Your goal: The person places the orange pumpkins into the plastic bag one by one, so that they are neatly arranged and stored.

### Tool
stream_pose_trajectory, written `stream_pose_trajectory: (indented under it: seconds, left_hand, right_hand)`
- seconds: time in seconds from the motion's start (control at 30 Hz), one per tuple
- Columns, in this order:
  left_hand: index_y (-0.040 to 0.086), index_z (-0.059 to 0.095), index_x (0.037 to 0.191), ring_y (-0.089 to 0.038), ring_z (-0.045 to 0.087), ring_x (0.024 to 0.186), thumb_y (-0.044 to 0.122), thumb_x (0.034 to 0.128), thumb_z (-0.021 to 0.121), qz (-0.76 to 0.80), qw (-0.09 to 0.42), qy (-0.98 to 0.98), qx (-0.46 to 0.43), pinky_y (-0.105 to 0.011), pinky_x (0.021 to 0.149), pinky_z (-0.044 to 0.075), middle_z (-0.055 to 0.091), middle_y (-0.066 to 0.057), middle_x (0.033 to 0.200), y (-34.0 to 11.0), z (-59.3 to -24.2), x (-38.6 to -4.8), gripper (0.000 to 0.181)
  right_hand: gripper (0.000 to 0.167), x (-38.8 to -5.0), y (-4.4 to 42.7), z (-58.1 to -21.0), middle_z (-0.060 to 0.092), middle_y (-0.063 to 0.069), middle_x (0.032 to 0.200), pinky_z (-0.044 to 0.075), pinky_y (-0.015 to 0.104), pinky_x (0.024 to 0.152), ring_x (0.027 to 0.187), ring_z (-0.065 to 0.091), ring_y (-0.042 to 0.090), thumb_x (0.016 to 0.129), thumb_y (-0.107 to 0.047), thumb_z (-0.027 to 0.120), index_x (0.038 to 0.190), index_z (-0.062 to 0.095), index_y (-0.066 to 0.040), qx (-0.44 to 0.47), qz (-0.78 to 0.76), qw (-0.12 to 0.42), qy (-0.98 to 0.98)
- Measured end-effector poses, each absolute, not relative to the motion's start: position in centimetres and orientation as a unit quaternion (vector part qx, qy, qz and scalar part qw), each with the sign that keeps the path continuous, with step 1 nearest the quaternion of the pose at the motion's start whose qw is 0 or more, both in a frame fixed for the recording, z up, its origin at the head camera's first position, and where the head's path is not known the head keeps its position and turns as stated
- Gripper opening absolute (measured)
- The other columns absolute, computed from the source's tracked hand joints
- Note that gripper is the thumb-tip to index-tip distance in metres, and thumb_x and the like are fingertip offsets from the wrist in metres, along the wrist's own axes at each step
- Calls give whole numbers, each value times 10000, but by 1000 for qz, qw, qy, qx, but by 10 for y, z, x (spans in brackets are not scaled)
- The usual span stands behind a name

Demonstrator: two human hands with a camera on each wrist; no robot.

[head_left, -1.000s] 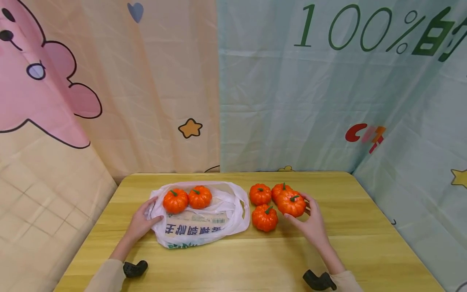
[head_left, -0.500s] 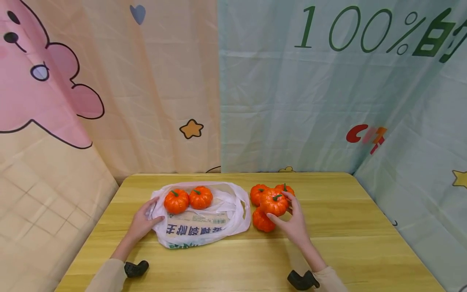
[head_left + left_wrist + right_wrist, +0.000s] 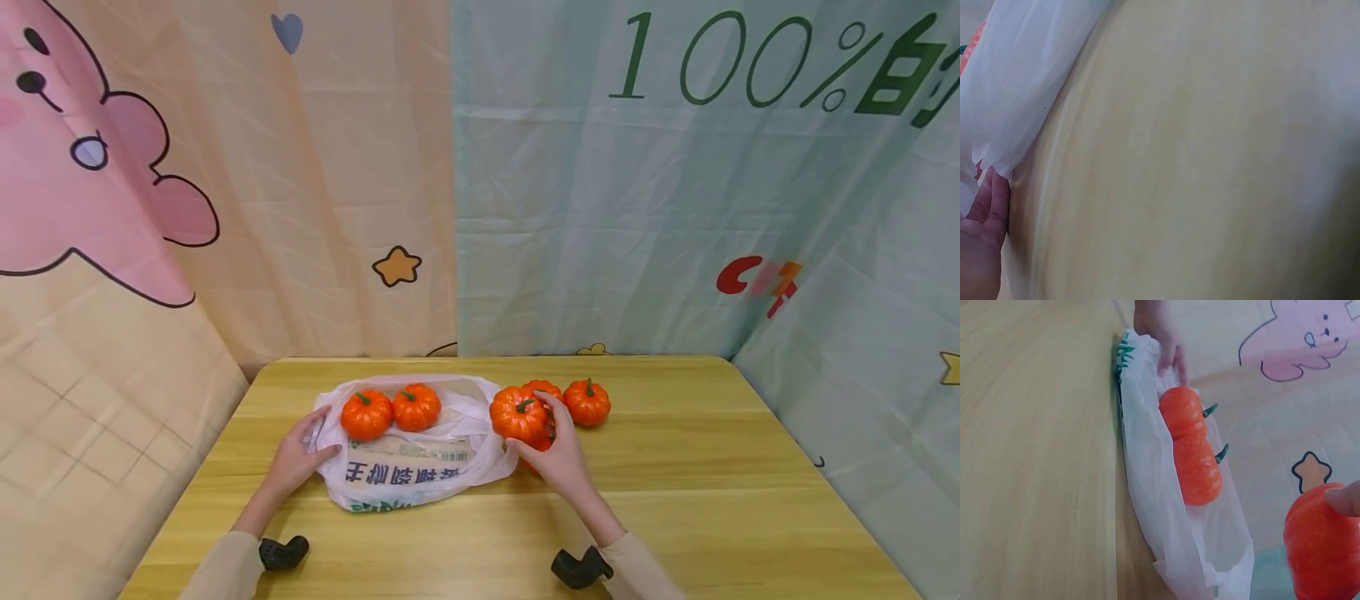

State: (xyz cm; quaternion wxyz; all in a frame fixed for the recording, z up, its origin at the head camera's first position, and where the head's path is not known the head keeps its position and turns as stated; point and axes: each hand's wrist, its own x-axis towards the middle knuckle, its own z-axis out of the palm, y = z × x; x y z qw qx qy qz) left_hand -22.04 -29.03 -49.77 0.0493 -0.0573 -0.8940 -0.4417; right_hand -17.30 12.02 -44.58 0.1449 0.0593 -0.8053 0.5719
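Note:
A white plastic bag (image 3: 480, 471) with printed lettering lies on the table, its mouth spread wide. Two orange toy pumpkins (image 3: 366, 415) with green stems sit inside it, side by side. My left hand (image 3: 294, 461) holds the bag's left edge; in the left wrist view its fingers (image 3: 999, 203) reach under the film. A third pumpkin (image 3: 517, 414) is in my right hand (image 3: 558, 454), gripped between thumb and fingers, raised at the bag's right edge. Behind that hand, another pumpkin (image 3: 542, 388) is partly covered, and one below it is nearly hidden.
One more pumpkin (image 3: 587, 403) stands on the wooden table (image 3: 712, 483), right of my right hand. Printed curtains (image 3: 600, 208) hang behind the table and along its sides. A dark device (image 3: 582, 568) is on each wrist.
My right hand has carried its pumpkin leftward, from among the pumpkins on the right to the bag's right edge. My left hand has stayed at the bag's left edge.

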Motion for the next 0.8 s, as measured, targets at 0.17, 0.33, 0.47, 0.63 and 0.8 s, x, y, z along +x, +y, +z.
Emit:
stream_pose_trajectory:
  seconds: [0.17,0.33,0.47,0.63,0.8]
  left_hand:
    - [-2,341,1456,-506,253,1380,183,862,691,-441,48,-895,-53,-662,1117,202,289,-301,1510,-290,-497,-220,714]
    - [-6,340,1457,-506,248,1383,173,863,688,-443,47,-893,-58,-665,1117,199,296,-289,1513,-290,-500,-221,712]
    - [-9,334,1458,-500,246,1386,167,860,690,-444,44,-893,-57,-660,1120,197,297,-283,1514,-290,-501,-221,718]
    - [-14,337,1456,-494,242,1392,162,858,691,-447,43,-892,-55,-654,1126,191,296,-281,1517,-290,-499,-220,717]
    - [-14,342,1453,-485,240,1398,164,864,692,-450,46,-890,-56,-641,1137,187,298,-273,1519,-290,-498,-220,708]
  right_hand:
    - [754,-181,107,-447,454,129,1390,424,507,1067,1272,479,330,732,-133,829,1368,423,-104,79,585,127,-797]
    - [779,-185,96,-447,475,145,1386,426,496,1066,1252,495,322,730,-145,833,1381,417,-47,82,601,109,-787]
    - [781,-188,86,-447,463,156,1366,438,500,1045,1212,496,317,736,-166,829,1384,410,-44,76,614,90,-780]
    - [773,-195,74,-449,440,158,1359,452,504,1022,1182,482,315,730,-212,832,1374,426,-76,64,601,84,-792]
    - [737,-206,64,-458,419,164,1339,451,493,1029,1166,464,297,728,-175,819,1356,445,-82,62,595,93,-796]
